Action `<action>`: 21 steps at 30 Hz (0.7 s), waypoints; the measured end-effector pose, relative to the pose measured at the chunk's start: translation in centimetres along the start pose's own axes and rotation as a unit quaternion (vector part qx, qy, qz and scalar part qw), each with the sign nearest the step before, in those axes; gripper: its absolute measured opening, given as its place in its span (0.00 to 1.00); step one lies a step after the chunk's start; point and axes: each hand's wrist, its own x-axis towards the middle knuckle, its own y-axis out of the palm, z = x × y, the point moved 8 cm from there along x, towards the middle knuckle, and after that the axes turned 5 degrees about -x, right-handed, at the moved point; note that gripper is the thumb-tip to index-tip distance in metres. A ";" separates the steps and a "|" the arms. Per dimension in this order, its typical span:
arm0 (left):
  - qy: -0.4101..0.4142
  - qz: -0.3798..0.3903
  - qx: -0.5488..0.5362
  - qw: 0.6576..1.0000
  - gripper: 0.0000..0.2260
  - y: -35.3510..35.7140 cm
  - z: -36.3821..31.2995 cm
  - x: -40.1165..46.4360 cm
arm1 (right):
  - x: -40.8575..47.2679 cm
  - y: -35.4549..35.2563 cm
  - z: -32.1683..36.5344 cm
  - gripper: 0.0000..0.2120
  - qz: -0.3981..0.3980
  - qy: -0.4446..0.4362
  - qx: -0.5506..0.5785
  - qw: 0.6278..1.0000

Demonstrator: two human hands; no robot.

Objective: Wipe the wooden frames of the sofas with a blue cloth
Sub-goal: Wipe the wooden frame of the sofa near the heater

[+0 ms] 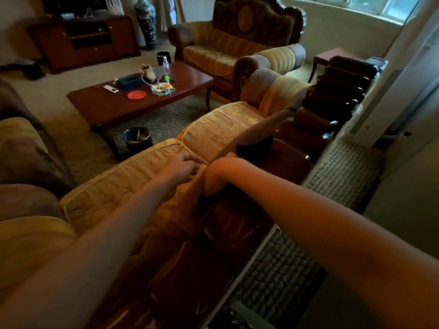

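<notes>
A person's right hand (219, 173) grips a dark blue cloth (255, 144) against the carved wooden frame (292, 160) along the top of a sofa's back, in a dim living room. One part of the cloth bunches up just beyond the knuckles, toward the far end of the rail; another dark fold shows under the heel of the hand, on the nearer stretch of wood. The fingers curl down over the sofa's top edge, and their tips are hidden behind the hand.

Just beside that grip, on the seat side, the left hand (184, 166) rests with loosely curled fingers on the gold seat cushions (133, 179), at the seam where two cushions meet; it holds nothing that can be seen.

Beyond the grip the dark, lobed rail runs on toward a padded armrest (266, 87). Farther out, past the cushions, a small black waste bin (137, 140) stands on the patterned carpet near a low wooden coffee table (190, 77) carrying a red disc (136, 94), a tissue box (131, 81) and a clear water bottle (165, 65). A second gold sofa (237, 41) with a carved wooden crest faces the table, well apart from the hands. A wooden cabinet (90, 41) and a tall blue-and-white vase (146, 20) stand at the room's far wall.
</notes>
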 end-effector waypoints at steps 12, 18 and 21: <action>-0.145 0.006 0.017 0.989 0.10 -0.4 6.5 -3.1 | 0.8 1.0 2.4 0.31 0.004 -0.080 -0.036 0.996; -0.144 0.089 0.236 0.957 0.07 -1.6 8.4 -6.0 | -2.2 1.1 6.4 0.21 -0.144 -0.217 -0.032 0.965; -0.147 0.138 0.310 0.929 0.11 -1.8 8.6 -8.4 | -1.3 -0.1 1.4 0.23 -0.126 -0.138 -0.021 0.982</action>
